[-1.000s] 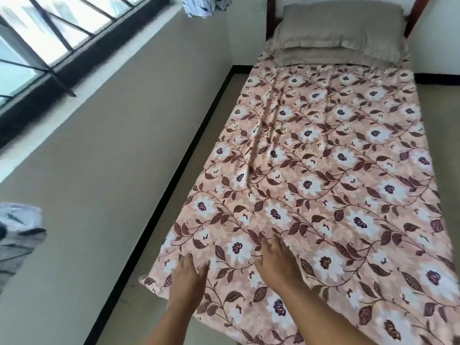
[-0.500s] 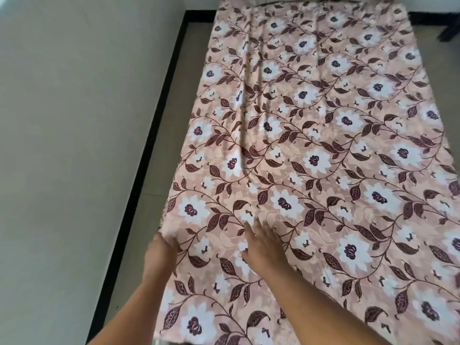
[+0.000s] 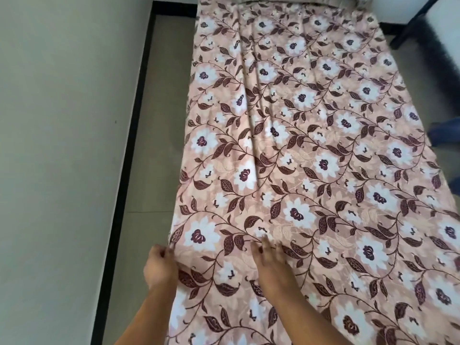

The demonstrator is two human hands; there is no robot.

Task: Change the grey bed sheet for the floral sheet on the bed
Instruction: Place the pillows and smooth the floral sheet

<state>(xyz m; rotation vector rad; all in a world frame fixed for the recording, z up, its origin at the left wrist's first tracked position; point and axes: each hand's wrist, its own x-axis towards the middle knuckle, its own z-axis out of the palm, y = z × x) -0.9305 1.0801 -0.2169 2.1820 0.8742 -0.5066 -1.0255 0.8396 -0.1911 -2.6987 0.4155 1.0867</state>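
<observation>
Fingers [image 3: 163,252] of the left hand [image 3: 160,266] pinch the floral sheet [image 3: 311,145] at the bed's [image 3: 191,83] left edge. The right hand [image 3: 270,257] lies flat on it, fingers straight. The sheet's long axis runs along the bed. A floor strip [image 3: 154,145] and wall [image 3: 62,120] flank that edge.

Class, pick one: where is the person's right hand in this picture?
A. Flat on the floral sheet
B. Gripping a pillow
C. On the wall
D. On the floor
A: the right hand lies with straight fingers on top of the floral sheet.
</observation>
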